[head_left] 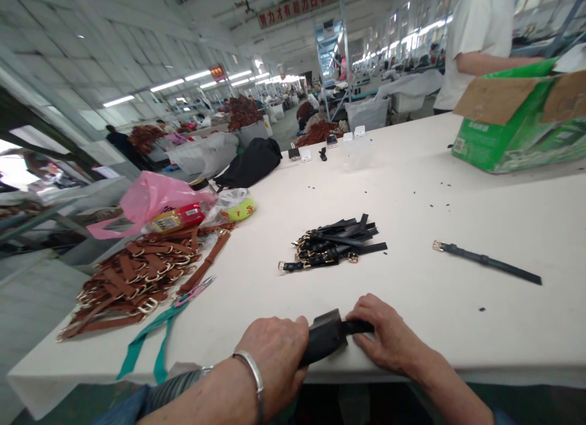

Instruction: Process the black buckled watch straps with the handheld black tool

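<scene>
Near the front edge of the table, my left hand (274, 348), with a silver bangle at the wrist, is wrapped around a black handheld tool (324, 338) with a thick body and a flat, wider head. Its exact kind is not clear. My right hand (384, 333) pinches a short black strap (358, 326) whose other end meets the tool's head. Beyond my hands lies a pile of black straps (336, 242) with gold-coloured buckles. One single black buckled strap (489, 261) lies apart to the right.
At left lie brown straps with metal rings (141, 272), pink-handled scissors (195, 292) with a teal ribbon (149, 333), and a pink bag (153, 196). A green box (503, 132) stands far right near a person in white (480, 28). Small black scraps dot the table (403, 229).
</scene>
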`<state>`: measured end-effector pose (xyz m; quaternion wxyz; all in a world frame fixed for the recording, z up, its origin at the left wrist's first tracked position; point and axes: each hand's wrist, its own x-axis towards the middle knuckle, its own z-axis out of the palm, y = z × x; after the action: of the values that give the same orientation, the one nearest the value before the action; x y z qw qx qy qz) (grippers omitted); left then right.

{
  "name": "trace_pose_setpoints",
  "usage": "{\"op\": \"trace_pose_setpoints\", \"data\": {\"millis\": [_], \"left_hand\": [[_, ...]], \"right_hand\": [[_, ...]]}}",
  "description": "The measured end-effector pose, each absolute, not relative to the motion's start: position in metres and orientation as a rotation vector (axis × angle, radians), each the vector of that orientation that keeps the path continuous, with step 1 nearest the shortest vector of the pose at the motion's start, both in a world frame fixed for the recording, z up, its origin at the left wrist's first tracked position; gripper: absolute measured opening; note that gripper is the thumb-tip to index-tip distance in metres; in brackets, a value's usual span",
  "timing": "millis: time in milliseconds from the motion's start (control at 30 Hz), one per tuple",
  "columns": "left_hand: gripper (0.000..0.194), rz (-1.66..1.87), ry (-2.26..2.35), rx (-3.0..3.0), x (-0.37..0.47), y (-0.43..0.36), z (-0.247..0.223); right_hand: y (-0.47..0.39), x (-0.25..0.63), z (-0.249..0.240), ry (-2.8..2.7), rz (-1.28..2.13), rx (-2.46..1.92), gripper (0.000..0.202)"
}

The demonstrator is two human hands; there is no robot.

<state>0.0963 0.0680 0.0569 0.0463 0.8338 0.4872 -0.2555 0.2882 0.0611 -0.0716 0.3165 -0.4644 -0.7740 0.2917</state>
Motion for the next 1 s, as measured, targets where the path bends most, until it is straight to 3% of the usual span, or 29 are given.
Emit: {"op": "trace_pose_setpoints", "data": {"millis": [333,600,1000], "left_hand": [[0.026,-0.803,1.542,2.492,0.107,0.064,0.052],[0.027,-0.878,1.567,2.444,0.101,0.060,0.058],[0.029,-0.862,1.541,2.405,0.099,0.064,0.055]], "right_hand": [[0.060,0.287,-0.073,-2.026,0.742,-1.233,0.027],[0.053,0.287,-0.071,-2.076,0.594,-1.329,0.016],[0.057,0.292,-0.077,-2.031,0.784,-1.273,0.017]]}}
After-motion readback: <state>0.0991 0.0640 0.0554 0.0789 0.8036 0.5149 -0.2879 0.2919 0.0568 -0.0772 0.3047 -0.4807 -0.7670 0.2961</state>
